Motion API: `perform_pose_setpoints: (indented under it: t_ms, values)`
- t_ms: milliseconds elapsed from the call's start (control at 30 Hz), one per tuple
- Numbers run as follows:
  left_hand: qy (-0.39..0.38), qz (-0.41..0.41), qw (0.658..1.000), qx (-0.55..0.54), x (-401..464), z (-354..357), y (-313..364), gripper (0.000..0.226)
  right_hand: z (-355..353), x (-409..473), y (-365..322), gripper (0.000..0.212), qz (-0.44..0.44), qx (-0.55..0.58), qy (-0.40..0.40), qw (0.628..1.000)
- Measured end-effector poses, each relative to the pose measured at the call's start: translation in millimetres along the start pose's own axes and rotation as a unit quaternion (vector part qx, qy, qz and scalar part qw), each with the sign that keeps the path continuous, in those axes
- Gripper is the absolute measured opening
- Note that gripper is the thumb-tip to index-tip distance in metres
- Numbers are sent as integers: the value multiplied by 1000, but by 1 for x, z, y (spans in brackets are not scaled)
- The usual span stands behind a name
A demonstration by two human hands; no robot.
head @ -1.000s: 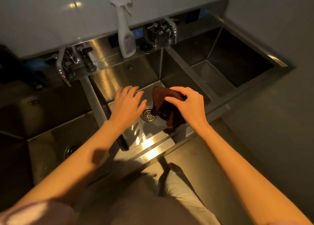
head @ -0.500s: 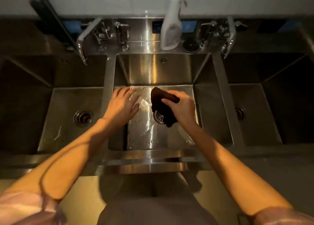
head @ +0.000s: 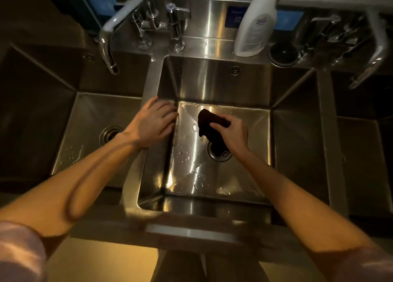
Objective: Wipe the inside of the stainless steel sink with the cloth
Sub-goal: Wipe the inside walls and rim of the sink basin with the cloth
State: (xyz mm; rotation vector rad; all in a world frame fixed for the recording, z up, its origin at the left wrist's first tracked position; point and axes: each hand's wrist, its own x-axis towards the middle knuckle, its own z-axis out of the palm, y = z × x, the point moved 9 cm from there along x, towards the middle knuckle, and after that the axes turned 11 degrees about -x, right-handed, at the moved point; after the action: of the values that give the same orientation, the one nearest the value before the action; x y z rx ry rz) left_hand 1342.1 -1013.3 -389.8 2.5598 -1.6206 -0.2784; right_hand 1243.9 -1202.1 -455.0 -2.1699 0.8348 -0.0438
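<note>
The middle basin of a stainless steel sink (head: pixel 251 175) lies below me, its floor wet with droplets. My right hand (head: pixel 232 132) is shut on a dark brown cloth (head: pixel 207 123), bunched and hanging inside the basin just above the round drain (head: pixel 220 154), part of which it hides. My left hand (head: pixel 154 121) rests flat with fingers apart on the divider ledge at the basin's left rim, holding nothing.
A white spray bottle (head: pixel 254 24) stands on the back ledge beside a round black plug (head: pixel 284 53). Faucets (head: pixel 110 36) with taps sit at back left and back right (head: pixel 376 53). Further basins flank the middle one, the left with its own drain (head: pixel 110 133).
My view has swung to face the middle basin squarely. My left hand moved left onto the divider ledge. The right hand with the cloth sank lower into the basin.
</note>
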Motion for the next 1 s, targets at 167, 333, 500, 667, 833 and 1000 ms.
perform_pose_setpoints:
  t_ms: [167,333,500,667,833,1000]
  values:
    - [-25,29,999,-4,17,14,-15,45,38,27,-8,30,1,1,-15,1000]
    - [-5,61,998,-2,31,20,-17,41,72,54,-7,30,2,22,-33,999]
    - [10,79,996,-30,33,27,-19,39,96,76,14,31,22,47,-63,997]
    - [16,92,995,-29,35,30,-16,41,115,105,45,36,44,16,-91,995]
    - [-2,109,993,-35,35,34,-14,43,116,148,76,40,60,7,-73,996]
    - [-9,106,993,-47,37,34,-14,44,116,170,96,43,62,-28,-70,995]
